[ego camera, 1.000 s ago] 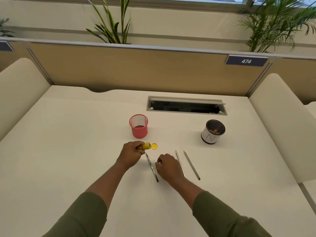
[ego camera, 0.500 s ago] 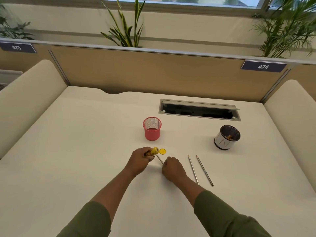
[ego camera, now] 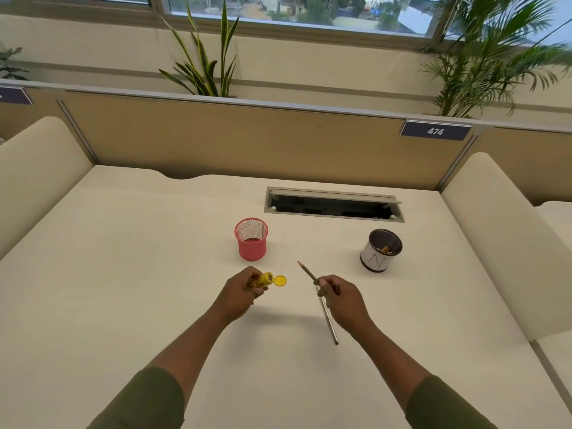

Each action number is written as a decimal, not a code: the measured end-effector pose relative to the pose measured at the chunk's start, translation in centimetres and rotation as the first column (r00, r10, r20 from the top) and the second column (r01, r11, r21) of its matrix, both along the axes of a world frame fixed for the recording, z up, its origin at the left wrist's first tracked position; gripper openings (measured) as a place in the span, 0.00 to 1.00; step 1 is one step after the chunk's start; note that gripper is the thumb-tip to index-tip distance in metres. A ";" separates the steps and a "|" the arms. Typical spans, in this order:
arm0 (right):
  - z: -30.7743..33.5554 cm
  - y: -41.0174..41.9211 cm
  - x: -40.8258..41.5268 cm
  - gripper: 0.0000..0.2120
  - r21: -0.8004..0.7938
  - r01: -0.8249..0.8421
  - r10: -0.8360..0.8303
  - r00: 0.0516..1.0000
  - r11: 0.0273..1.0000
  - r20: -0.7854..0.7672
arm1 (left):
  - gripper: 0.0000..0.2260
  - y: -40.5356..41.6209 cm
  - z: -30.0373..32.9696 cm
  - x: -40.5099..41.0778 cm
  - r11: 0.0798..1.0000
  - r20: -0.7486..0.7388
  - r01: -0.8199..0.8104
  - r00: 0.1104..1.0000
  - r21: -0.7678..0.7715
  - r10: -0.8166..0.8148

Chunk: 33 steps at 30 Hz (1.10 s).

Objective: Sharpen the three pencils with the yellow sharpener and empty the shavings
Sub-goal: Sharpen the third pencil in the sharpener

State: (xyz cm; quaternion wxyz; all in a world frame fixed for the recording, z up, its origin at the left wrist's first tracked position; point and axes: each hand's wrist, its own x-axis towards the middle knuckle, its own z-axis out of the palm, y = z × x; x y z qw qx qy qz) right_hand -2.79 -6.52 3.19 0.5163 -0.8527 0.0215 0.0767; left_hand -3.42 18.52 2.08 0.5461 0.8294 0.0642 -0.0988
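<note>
Left hand [ego camera: 240,291] holds the yellow sharpener [ego camera: 263,279] — lid flipped open; right hand [ego camera: 342,300] holds a pencil [ego camera: 308,273], tip pointing toward the pink mesh cup [ego camera: 251,239].

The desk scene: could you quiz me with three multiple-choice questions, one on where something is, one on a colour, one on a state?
1. Where is the yellow sharpener?
A. In the left hand
B. In the pink cup
C. Lying on the desk

2. What colour is the mesh cup?
A. Blue
B. Pink
C. Green

3. What state is the sharpener's lid in?
A. Closed
C. Missing
B. Flipped open

Answers:
1 A: the left hand grips the yellow sharpener above the desk.
2 B: the mesh cup is pink.
3 B: the round lid hangs open beside the sharpener's mouth, while the right hand holds a pencil.
</note>
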 end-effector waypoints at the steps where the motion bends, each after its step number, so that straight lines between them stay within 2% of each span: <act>1: 0.3 -0.3 -0.1 0.09 -0.008 -0.016 0.016 1.000 1.000 0.005 | 0.09 -0.3 0.0 0.1 1.000 0.003 -0.006 1.000 0.003 0.006; 8: 2.3 -1.9 0.0 0.03 -0.173 -0.138 0.162 0.977 0.975 0.138 | 0.08 -2.8 1.0 0.9 0.998 0.042 0.024 0.999 0.057 -0.027; 13: 3.6 -2.4 0.6 0.05 -0.427 -0.220 0.340 0.912 0.877 0.228 | 0.09 -3.8 1.7 1.3 0.994 0.065 0.048 0.996 0.096 -0.054; 16: 4.5 -2.6 0.7 0.07 -0.581 -0.215 0.466 0.823 0.785 0.325 | 0.09 -4.3 2.1 1.4 0.990 0.085 0.065 0.993 0.128 -0.076; 19: 5.3 -2.8 1.0 0.08 -0.683 -0.212 0.607 0.682 0.699 0.409 | 0.10 -4.5 2.7 1.6 0.978 0.101 0.099 0.988 0.181 -0.119; 25: 6.0 -4.4 2.0 0.02 -0.902 -0.019 0.821 0.422 0.431 0.384 | 0.12 -5.0 3.7 2.1 0.969 0.103 0.150 0.980 0.195 -0.172; 28: 6.3 -4.8 1.9 0.05 -0.900 0.022 0.839 0.351 0.435 0.414 | 0.13 -5.5 3.9 2.1 0.963 0.126 0.151 0.975 0.222 -0.182; 30: 6.3 -4.5 1.5 0.08 -0.882 -0.017 0.808 0.410 0.471 0.424 | 0.14 -5.7 4.1 2.2 0.961 0.156 0.142 0.971 0.239 -0.183; 31: 6.3 -4.1 1.3 0.10 -0.858 -0.053 0.763 0.488 0.510 0.424 | 0.15 -5.8 4.2 2.2 0.962 0.171 0.134 0.969 0.237 -0.177; 32: 6.3 -3.6 1.1 0.13 -0.821 -0.086 0.685 0.603 0.564 0.408 | 0.16 -5.8 4.4 2.3 0.964 0.189 0.125 0.967 0.235 -0.171; 33: 6.6 -3.0 1.0 0.17 -0.754 -0.161 0.569 0.759 0.636 0.317 | 0.16 -5.8 4.6 2.4 0.964 0.211 0.119 0.962 0.238 -0.171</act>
